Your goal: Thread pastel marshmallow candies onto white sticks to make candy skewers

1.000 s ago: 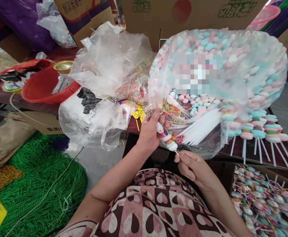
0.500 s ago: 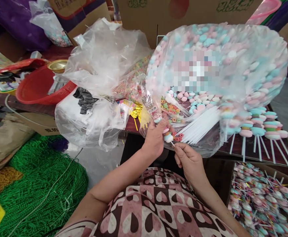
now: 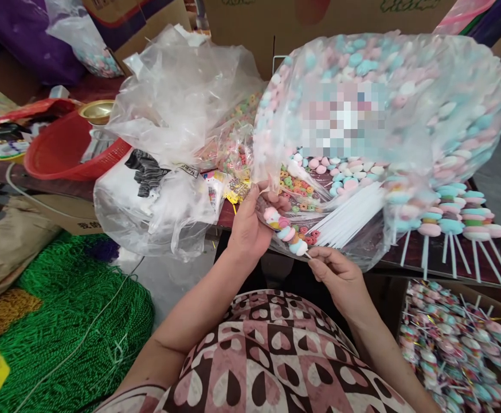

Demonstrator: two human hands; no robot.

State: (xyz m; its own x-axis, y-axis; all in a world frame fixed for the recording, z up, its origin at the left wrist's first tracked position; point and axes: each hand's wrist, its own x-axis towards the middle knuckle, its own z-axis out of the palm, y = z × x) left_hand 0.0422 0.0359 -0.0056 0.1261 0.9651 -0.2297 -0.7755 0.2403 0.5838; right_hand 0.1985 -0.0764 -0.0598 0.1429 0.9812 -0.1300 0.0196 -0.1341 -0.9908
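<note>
My left hand point(image 3: 250, 221) is closed around the top of a candy skewer point(image 3: 285, 232), a stick threaded with pink, blue and white sweets, and a small clear wrapper lies over it. My right hand point(image 3: 339, 278) pinches the skewer's white stick at its lower end. Both hands are just in front of the table edge, below a big clear bag of pastel candies point(image 3: 379, 115). A bundle of white sticks point(image 3: 349, 221) and loose ring sweets point(image 3: 300, 192) lie just beyond my hands.
Finished skewers point(image 3: 457, 221) lie in a row on the table at right. A cardboard box of wrapped skewers point(image 3: 452, 344) stands at lower right. Crumpled clear bags point(image 3: 177, 115), a red basket point(image 3: 67, 152) and green cord bundles point(image 3: 61, 321) are at left.
The wrapper was raised above my left hand half a second ago; now it lies down over the skewer. The skewer has tilted flatter and my right hand has shifted slightly right.
</note>
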